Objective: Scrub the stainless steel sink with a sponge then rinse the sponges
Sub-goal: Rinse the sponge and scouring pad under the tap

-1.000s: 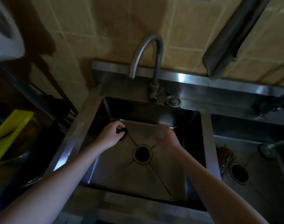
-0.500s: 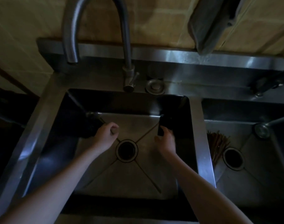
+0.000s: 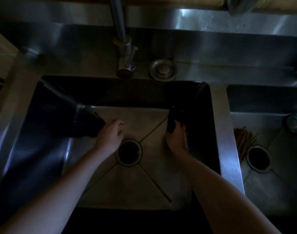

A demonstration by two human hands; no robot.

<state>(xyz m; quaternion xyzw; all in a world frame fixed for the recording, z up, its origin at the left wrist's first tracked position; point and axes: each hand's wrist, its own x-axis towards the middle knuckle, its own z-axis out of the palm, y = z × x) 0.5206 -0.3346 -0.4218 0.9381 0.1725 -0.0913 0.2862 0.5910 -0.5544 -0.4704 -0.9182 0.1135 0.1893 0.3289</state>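
The steel sink (image 3: pixel 127 186) fills the dim view, with its drain (image 3: pixel 129 152) in the middle. My left hand (image 3: pixel 110 135) is at the basin's left side, just left of the drain. Its fingers are curled on a dark sponge (image 3: pixel 87 126) pressed against the foot of the left wall. My right hand (image 3: pixel 175 140) is near the back right corner, gripping a second dark sponge (image 3: pixel 171 121) that stands upright against the right wall. Both sponges are nearly black in this light, and their edges are hard to make out.
The faucet (image 3: pixel 124 53) with its lever rises behind the basin, beside a round metal cap (image 3: pixel 163 69). A second basin on the right holds a bundle of chopsticks (image 3: pixel 244 138), a drain (image 3: pixel 258 158) and a round metal object (image 3: pixel 295 123).
The view has dropped closer over the basin. My left hand has shifted left toward the wall with its sponge. My right hand has taken a dark sponge to the right wall.
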